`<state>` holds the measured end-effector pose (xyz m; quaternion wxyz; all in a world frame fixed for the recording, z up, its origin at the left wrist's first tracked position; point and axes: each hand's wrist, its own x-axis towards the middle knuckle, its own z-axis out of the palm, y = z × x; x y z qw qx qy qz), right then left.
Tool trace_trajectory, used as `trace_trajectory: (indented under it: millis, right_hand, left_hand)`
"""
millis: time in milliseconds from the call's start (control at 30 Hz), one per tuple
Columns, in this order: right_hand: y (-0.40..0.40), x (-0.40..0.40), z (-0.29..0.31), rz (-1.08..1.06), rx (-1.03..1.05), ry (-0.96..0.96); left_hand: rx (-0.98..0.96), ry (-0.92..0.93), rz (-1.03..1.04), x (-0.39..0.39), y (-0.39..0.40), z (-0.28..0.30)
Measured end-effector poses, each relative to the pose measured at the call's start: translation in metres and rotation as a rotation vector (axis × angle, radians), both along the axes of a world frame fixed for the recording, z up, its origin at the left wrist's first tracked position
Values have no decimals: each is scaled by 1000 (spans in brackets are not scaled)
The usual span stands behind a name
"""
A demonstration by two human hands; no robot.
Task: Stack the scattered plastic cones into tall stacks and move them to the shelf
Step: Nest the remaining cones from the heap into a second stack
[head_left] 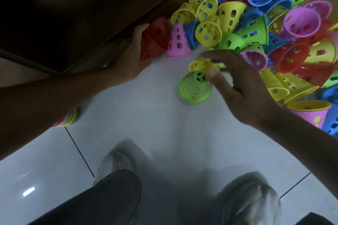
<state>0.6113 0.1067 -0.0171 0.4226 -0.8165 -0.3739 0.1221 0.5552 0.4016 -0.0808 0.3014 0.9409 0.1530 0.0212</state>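
A view down from the person's head onto a pale tiled floor [128,115], with dark trousers and two blurred shoes at the near edge.

At the left, partly hidden under the left forearm, a short multicoloured stack [72,118] of cones stands on the floor. Further in, the left hand [131,56] reaches to the far left, against the foot of a dark wooden cabinet [73,14]. Its fingers lie along the side of a red cone [153,38] that lies tipped over; whether they truly grip it cannot be told.

Just right of that, a pink cone [178,42] stands upright, narrow end up.

In the middle, a stack topped by a green cone [194,87] stands upright on the floor, its long axis vertical and pointing toward the camera. The right hand [237,82] is just right of it, fingers spread and loosely bent, thumb beside the green tip, holding nothing as far as shows. A yellow cone [199,65] lies on its side just beyond the stack, beneath the fingertips.

To the far right, the loose pile [274,33] of cones spreads wide, lying every way.

The right hand is the nearer to both stack and pile, so the next pick likely falls to it.
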Motion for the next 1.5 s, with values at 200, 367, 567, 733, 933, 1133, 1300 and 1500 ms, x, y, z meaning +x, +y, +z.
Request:
trace_trajectory:
  millis: [200,367,567,733,933,1133,1300,1500]
  right_hand:
    - [-5,25,-30,-241,-78,25]
    - [-5,29,-45,-224,-185,49]
    - [-1,33,-50,-225,-260,33]
    - [-1,33,-48,-245,-275,13]
    - [-8,25,-45,-262,-228,44]
    - [-15,14,-39,-416,-94,180]
    - [-21,9,-25,-467,21,204]
    - [-26,2,0,-435,154,92]
  left_hand:
    - [-130,-7,29,-17,-4,-1]
    - [-165,40,86,-42,-26,14]
    - [-256,61,131,-72,-54,39]
    - [-261,2,158,-85,-72,68]
    - [-321,-139,158,-86,-84,101]
    - [-228,-165,-22,-76,-94,114]
    - [-130,-139,-143,-65,-103,109]
    - [-88,-91,-230,-45,-116,99]
